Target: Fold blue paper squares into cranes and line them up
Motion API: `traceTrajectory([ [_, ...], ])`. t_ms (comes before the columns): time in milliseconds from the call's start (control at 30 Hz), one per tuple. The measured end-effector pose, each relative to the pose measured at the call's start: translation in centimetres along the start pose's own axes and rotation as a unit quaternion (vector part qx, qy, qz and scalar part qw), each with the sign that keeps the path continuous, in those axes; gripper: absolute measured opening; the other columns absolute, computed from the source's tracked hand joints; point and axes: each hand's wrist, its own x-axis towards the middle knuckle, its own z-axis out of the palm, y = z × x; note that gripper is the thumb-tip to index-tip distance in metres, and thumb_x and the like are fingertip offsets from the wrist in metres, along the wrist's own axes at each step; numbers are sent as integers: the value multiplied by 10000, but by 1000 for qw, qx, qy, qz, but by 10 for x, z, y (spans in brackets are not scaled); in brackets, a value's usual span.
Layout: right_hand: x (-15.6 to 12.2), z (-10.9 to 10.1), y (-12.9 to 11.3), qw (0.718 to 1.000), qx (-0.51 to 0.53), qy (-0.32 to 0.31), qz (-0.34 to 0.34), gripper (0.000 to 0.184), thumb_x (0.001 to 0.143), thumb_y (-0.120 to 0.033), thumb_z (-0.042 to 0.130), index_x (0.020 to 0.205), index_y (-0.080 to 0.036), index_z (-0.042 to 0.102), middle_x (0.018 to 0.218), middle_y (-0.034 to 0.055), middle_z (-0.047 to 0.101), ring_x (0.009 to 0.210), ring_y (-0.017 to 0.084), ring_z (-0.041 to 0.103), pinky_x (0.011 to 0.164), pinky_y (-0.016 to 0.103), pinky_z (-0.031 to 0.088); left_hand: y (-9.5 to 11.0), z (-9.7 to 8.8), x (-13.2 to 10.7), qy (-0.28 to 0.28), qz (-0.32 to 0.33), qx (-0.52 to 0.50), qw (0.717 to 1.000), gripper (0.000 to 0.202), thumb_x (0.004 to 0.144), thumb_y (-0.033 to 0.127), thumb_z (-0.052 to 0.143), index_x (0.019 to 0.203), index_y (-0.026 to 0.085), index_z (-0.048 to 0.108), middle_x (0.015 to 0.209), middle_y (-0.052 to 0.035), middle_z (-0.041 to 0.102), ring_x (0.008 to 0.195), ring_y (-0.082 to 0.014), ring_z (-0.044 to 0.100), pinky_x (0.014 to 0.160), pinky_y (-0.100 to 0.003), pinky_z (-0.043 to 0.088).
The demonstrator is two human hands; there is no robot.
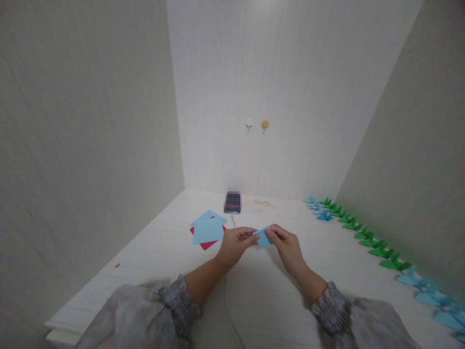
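Note:
A small folded light-blue paper point(263, 238) is held above the white table point(145, 261) between both hands. My left hand point(235, 244) pinches its left edge with the fingers closed. My right hand point(285, 243) pinches its right side, fingers pressed together on the paper. A loose stack of light-blue and red paper sheets point(208, 230) lies on the table just left of my left hand.
A row of folded green paper figures point(366, 238) and blue paper figures point(428, 291) lines the right wall. A small dark device point(232, 202) stands at the back, with a thin cable point(227, 295) running toward me. Two wall hooks point(257, 125) hang above. A tiny red scrap point(116, 265) lies left.

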Motion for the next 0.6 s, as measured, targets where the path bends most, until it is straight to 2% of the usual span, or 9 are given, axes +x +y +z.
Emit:
traceTrajectory([
  [300,0,2,-1,1000,16,17,4,195,728,-340,488,668,-176,576,618,-2,490,612,127,441,566,216,355,3,1,-2,-1,31,55,998,260,605,328,600,786,146,643,584,-37,630,554,-142,571,553,-228,439],
  [467,-1,2,-2,1000,12,15,-6,204,730,-346,482,666,-177,576,624,1,496,614,130,445,568,222,356,3,2,-2,20,34,44,998,239,594,325,609,749,145,639,566,-32,628,544,-143,571,544,-230,440],
  [600,-1,2,-1,1000,13,18,-10,179,736,-322,481,680,-179,572,639,3,498,628,131,447,578,223,357,3,3,-3,14,34,40,999,244,605,323,602,767,146,643,588,-37,637,554,-145,578,546,-231,443],
])
